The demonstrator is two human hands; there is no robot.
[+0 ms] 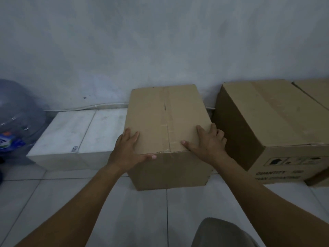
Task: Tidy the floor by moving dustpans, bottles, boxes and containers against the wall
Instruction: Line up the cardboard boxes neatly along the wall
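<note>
A taped brown cardboard box [167,114] stands on the tiled floor with its far end at the grey wall [160,41]. My left hand [127,148] rests on its near left top corner, fingers straight on top and thumb over the front edge. My right hand [207,139] lies flat on the near right of the top, fingers spread toward the right edge. Both hands touch the box.
A low white box [76,132] sits left of the brown box along the wall. A large blue water bottle [16,118] lies at far left. A bigger printed cardboard box [263,125] and another carton [315,91] stand at right. My knee [220,234] shows at the bottom.
</note>
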